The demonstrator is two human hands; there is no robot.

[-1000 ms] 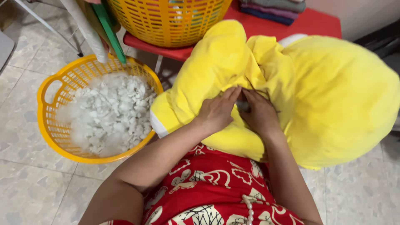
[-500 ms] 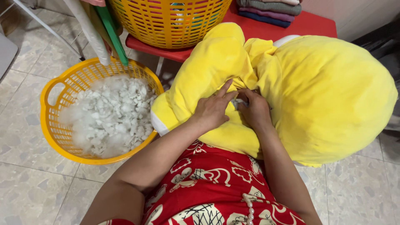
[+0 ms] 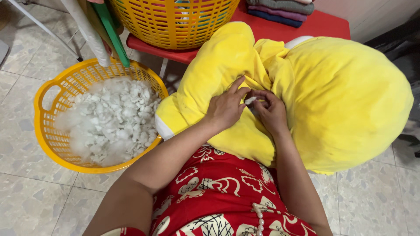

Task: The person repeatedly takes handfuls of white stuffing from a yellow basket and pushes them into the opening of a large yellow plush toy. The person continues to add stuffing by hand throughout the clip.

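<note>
A big yellow plush toy (image 3: 341, 96) lies across my lap, its stuffed limb (image 3: 214, 74) pointing toward the far side. My left hand (image 3: 225, 107) rests on the limb beside a seam opening, thumb and fingers pinching toward a small white tuft of stuffing (image 3: 250, 100). My right hand (image 3: 271, 111) is curled at the same opening, fingertips touching the tuft. Which hand actually holds the tuft is hard to tell; both pinch at it.
A yellow plastic basket (image 3: 48, 131) full of white stuffing (image 3: 113, 118) stands on the tiled floor to my left. A second yellow basket (image 3: 175, 22) sits on a red table (image 3: 323, 22) with folded cloths (image 3: 280, 8). White and green rods (image 3: 100, 30) lean nearby.
My hands have lifted slightly from pressing the seam; the fingers now pinch a white tuft that shows at the opening. The view shifted a little.
</note>
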